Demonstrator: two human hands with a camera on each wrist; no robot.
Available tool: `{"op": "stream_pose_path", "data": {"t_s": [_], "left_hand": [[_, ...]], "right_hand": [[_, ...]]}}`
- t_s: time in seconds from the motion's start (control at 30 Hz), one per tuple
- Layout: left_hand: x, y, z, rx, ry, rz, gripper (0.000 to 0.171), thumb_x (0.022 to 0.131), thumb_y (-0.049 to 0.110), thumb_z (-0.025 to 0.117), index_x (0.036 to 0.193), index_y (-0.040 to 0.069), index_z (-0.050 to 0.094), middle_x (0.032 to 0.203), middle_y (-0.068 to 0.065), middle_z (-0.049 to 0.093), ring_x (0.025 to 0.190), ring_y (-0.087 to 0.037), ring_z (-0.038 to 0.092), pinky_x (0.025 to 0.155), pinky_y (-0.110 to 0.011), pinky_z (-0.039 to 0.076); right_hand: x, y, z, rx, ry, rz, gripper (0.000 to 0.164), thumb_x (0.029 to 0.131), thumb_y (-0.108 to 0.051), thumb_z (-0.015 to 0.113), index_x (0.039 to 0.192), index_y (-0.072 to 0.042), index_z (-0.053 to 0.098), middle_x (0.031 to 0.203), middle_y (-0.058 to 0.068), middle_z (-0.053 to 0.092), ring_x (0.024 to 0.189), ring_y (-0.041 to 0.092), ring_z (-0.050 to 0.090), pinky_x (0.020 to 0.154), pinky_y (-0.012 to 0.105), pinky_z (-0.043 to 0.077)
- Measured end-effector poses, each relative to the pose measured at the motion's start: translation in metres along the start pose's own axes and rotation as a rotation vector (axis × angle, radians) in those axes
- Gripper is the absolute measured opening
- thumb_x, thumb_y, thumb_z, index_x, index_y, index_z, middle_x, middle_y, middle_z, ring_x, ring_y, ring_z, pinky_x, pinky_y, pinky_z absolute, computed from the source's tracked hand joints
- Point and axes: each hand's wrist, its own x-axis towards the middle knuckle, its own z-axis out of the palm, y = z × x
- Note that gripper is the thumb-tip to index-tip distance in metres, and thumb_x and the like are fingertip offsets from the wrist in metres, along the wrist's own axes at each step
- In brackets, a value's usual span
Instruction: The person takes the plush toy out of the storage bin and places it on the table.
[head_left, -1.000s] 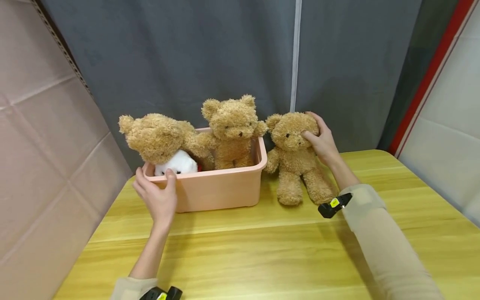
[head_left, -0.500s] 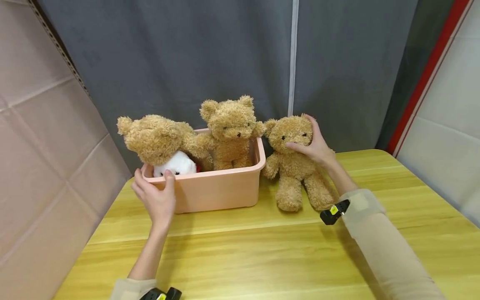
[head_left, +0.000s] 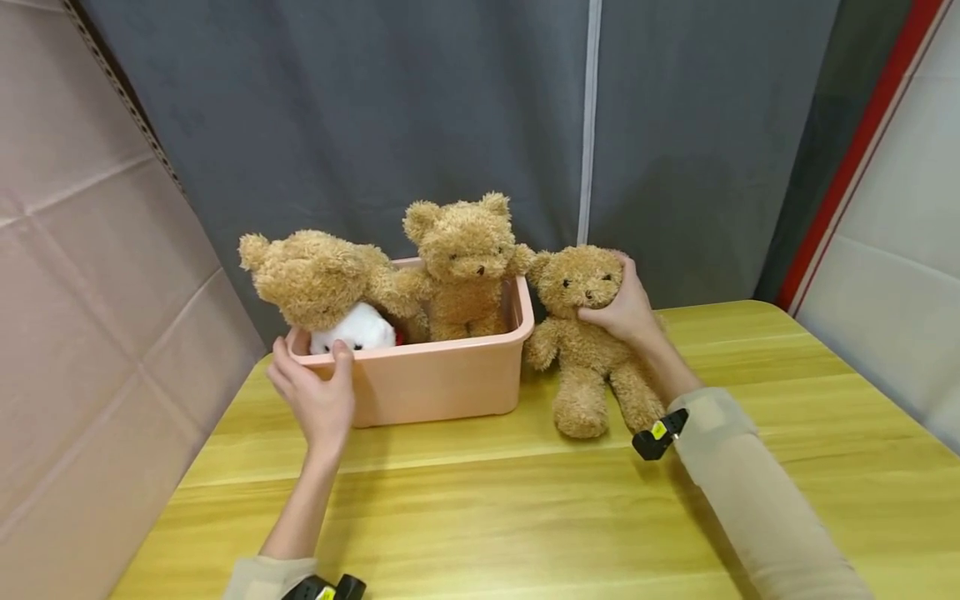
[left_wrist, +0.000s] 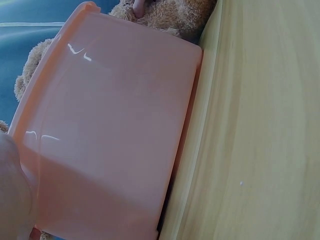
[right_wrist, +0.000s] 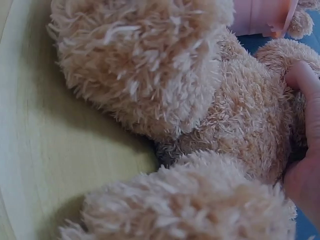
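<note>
My left hand (head_left: 318,400) grips the front left corner of a pink plastic bin (head_left: 438,379), thumb over its rim. Inside the bin one brown teddy bear (head_left: 468,271) stands upright at the right. Another brown teddy bear (head_left: 303,279) leans out at the left above a white plush toy (head_left: 360,329), whose lower part is hidden by the bin wall. To the right of the bin, my right hand (head_left: 630,308) holds a third teddy bear (head_left: 588,350) by its head, thumb across the lower face. That bear's legs (right_wrist: 145,70) show large in the right wrist view.
The wooden table (head_left: 465,508) extends in front of the bin and out to the right. A grey curtain (head_left: 337,108) hangs close behind the toys. Pale panels (head_left: 82,275) stand along the left side.
The right hand has shifted from the side of the bear's head to below its face. The bear has come slightly down and nearer. The left hand and the bin look unchanged.
</note>
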Motion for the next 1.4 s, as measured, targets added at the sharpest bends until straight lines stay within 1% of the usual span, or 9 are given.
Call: {"op": "stream_pose_path", "data": {"t_s": [0.1,0.23,0.47,0.6,0.7,0.83,1.0,1.17,1.4], "left_hand": [[0.0,0.001,0.001,-0.014,-0.005,0.001,0.076,0.081,0.036,0.061,0.142,0.012,0.022,0.134,-0.01,0.028,0.121,-0.02,0.026,0.099,-0.036,0.025],[0.0,0.001,0.001,-0.021,-0.014,0.002,0.076,0.082,0.037,0.06,0.142,0.013,0.022,0.134,-0.009,0.028,0.121,-0.021,0.026,0.098,-0.036,0.025],[0.0,0.001,-0.001,-0.021,-0.011,0.0,0.076,0.082,0.037,0.06,0.142,0.013,0.022,0.134,-0.009,0.028,0.121,-0.021,0.026,0.098,-0.036,0.025],[0.001,0.001,-0.001,-0.013,-0.014,-0.007,0.077,0.082,0.038,0.06,0.143,0.012,0.021,0.134,-0.009,0.028,0.121,-0.021,0.026,0.098,-0.037,0.025],[0.0,0.0,-0.001,-0.009,-0.013,-0.003,0.077,0.082,0.038,0.061,0.143,0.012,0.021,0.134,-0.009,0.028,0.122,-0.02,0.026,0.098,-0.036,0.026],[0.001,-0.001,0.0,-0.013,-0.011,-0.001,0.077,0.082,0.038,0.06,0.143,0.013,0.02,0.134,-0.008,0.028,0.123,-0.019,0.025,0.099,-0.035,0.026],[0.001,0.0,0.001,-0.013,-0.006,0.008,0.077,0.082,0.037,0.061,0.143,0.012,0.021,0.134,-0.008,0.029,0.123,-0.02,0.026,0.098,-0.034,0.026],[0.0,0.001,0.001,-0.011,-0.006,-0.002,0.078,0.082,0.037,0.06,0.143,0.011,0.02,0.134,-0.01,0.028,0.123,-0.021,0.026,0.1,-0.035,0.025],[0.0,0.0,0.0,0.0,-0.002,-0.009,0.079,0.082,0.039,0.06,0.143,0.009,0.02,0.133,-0.01,0.029,0.121,-0.022,0.027,0.099,-0.037,0.025]], "right_hand": [[-0.001,0.002,-0.001,-0.035,0.029,0.013,0.103,0.062,-0.021,0.081,0.142,-0.02,0.016,0.134,0.015,0.036,0.118,0.032,0.04,0.092,0.049,0.033],[-0.001,0.002,-0.001,-0.024,0.074,-0.008,0.104,0.061,-0.017,0.082,0.142,-0.021,0.017,0.135,0.013,0.036,0.119,0.031,0.039,0.095,0.048,0.032],[-0.001,0.002,0.002,0.05,0.022,-0.119,0.102,0.063,-0.012,0.081,0.143,-0.019,0.017,0.136,0.012,0.033,0.123,0.029,0.034,0.1,0.048,0.025],[-0.003,-0.001,0.002,0.058,0.016,-0.126,0.107,0.064,-0.02,0.083,0.145,-0.02,0.014,0.14,0.01,0.028,0.127,0.027,0.03,0.102,0.048,0.023],[-0.005,-0.004,0.001,0.015,0.014,-0.077,0.109,0.065,-0.031,0.082,0.146,-0.023,0.011,0.147,0.006,0.02,0.131,0.025,0.023,0.103,0.05,0.02],[-0.007,-0.01,-0.002,-0.051,0.024,-0.034,0.104,0.067,-0.045,0.077,0.146,-0.029,0.012,0.149,0.003,0.013,0.134,0.023,0.015,0.101,0.055,0.019],[-0.009,-0.019,-0.006,-0.018,0.082,-0.039,0.094,0.071,-0.046,0.074,0.144,-0.03,0.018,0.146,0.004,0.015,0.132,0.021,0.018,0.1,0.054,0.02],[-0.009,-0.029,-0.009,0.009,0.147,-0.077,0.088,0.073,-0.042,0.073,0.143,-0.031,0.021,0.145,-0.001,0.016,0.131,0.018,0.019,0.102,0.05,0.02],[-0.006,-0.045,-0.005,0.023,0.145,-0.182,0.083,0.073,-0.036,0.074,0.142,-0.026,0.026,0.14,0.001,0.023,0.127,0.023,0.025,0.101,0.045,0.022]]}}
